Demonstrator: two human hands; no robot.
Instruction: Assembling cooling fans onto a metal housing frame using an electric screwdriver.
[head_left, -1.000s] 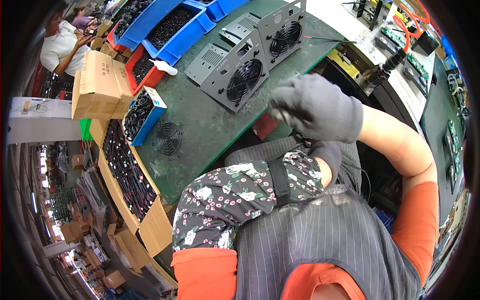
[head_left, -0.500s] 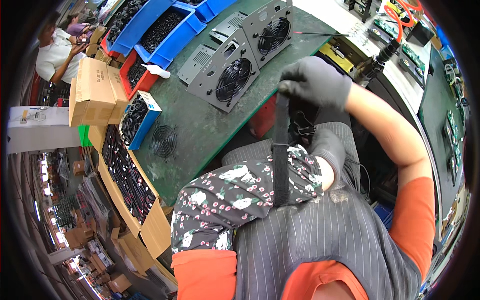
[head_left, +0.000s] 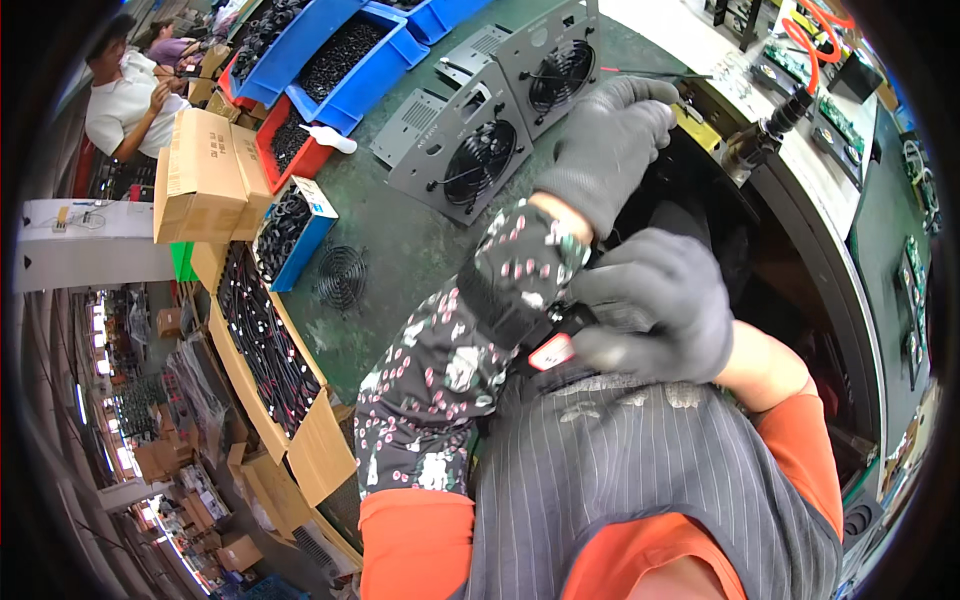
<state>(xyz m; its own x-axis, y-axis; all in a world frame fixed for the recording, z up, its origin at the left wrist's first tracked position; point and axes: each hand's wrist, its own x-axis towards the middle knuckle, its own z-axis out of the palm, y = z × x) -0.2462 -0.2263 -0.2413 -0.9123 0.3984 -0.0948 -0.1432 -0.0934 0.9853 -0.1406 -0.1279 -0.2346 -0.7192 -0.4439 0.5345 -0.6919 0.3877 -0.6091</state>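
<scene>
My left hand (head_left: 608, 150), in a grey glove, is raised over the table's edge beside the grey metal panels. Its fingers are loosely bent and apart, and it holds nothing. A black strap (head_left: 488, 305) goes round my left forearm over the flowered sleeve (head_left: 430, 370). My right hand (head_left: 665, 305), also grey-gloved, is closed at the strap's end next to my left wrist; its fingers partly hide what they grip. A small white tag with a red border (head_left: 551, 352) shows beside its thumb. Two panels with black round fan grilles (head_left: 480, 160) stand on the green table (head_left: 400, 260).
Blue bins (head_left: 350, 70) of small black parts and a red bin (head_left: 290, 145) line the far left. A white bottle (head_left: 330, 138) lies there. Cartons (head_left: 205, 175) and a box of cables (head_left: 265, 340) stand left. A loose grille (head_left: 341, 277) lies on the table. Another person sits beyond.
My left forearm has swung up, its hand rising from my lap to over the table edge. My right hand has come down from pulling the strap out to beside the left wrist; the strap now lies wrapped.
</scene>
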